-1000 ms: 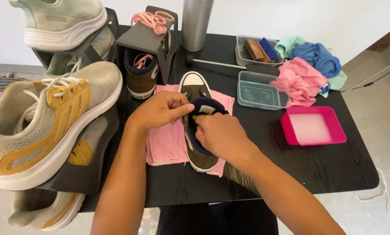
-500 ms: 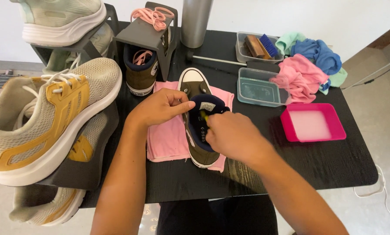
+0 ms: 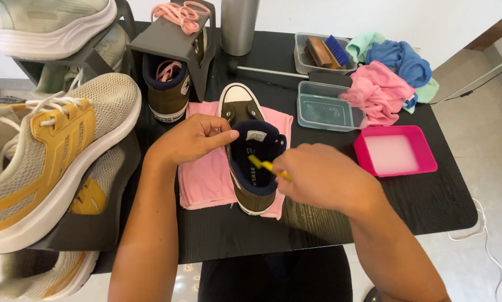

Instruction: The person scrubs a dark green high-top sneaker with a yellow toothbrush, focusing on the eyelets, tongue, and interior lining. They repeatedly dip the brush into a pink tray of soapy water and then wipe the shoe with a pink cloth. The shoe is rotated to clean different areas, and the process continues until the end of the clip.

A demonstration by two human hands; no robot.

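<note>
Head view, centre frame: I see the olive canvas high-top sneaker [image 3: 250, 151] with navy lining lying on a pink cloth [image 3: 206, 179] on the black table [image 3: 430, 207]. A small white rectangular label sits on its tongue, and white lettering runs along the insole. Left hand [image 3: 190, 138] comes in from lower left, thumb and fingers pinching the shoe's collar. Right hand [image 3: 321, 180] comes in from lower right, fist curled, gripping a thin yellow tool [image 3: 268, 166] that points into the opening.

My sneaker [image 3: 250, 154]: olive, navy lining, white toe
My brush [image 3: 266, 166]: yellow
Cloth [image 3: 206, 173]: pink
Right tray [image 3: 395, 154]: magenta
</note>
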